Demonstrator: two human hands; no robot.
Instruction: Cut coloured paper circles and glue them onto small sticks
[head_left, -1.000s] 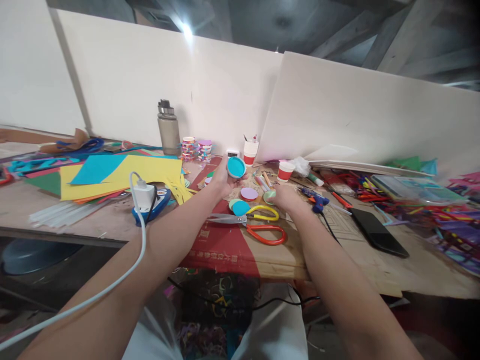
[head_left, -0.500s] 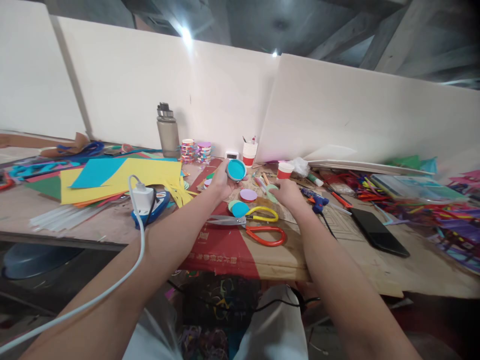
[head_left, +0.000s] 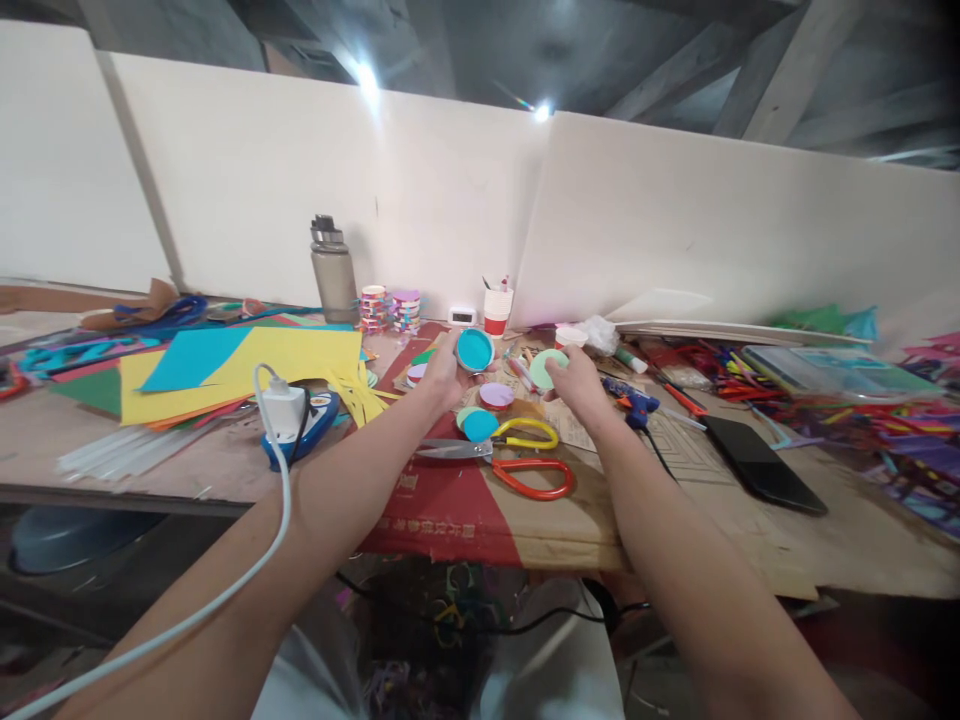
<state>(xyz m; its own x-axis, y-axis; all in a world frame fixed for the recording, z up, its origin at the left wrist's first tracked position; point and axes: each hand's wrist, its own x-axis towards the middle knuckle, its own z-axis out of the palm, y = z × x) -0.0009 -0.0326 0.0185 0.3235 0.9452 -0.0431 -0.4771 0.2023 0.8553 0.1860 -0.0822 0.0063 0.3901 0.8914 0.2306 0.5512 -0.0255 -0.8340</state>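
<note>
My left hand [head_left: 442, 372] is closed around a round object with a teal paper disc [head_left: 474, 350] on its face, held just above the table. My right hand [head_left: 574, 380] pinches a pale green paper disc [head_left: 547, 368], lifted to about the same height and a short way right of the teal one. Below and between my hands lie a purple disc [head_left: 496, 394] and a blue disc [head_left: 480, 425] on the cardboard [head_left: 465, 500]. Scissors with yellow and red-orange handles [head_left: 525, 455] lie just in front of them.
Yellow and blue paper sheets [head_left: 247, 365] and a white charger with cable [head_left: 283, 410] lie left. A grey bottle [head_left: 334, 270], tape rolls [head_left: 390, 308] and a red-white cup [head_left: 496, 305] stand by the white wall. A glue gun [head_left: 634, 400], black phone [head_left: 761, 465] and coloured scraps lie right.
My right hand has lifted the pale green disc off the table and raised it toward the teal disc. My left hand has stayed almost still.
</note>
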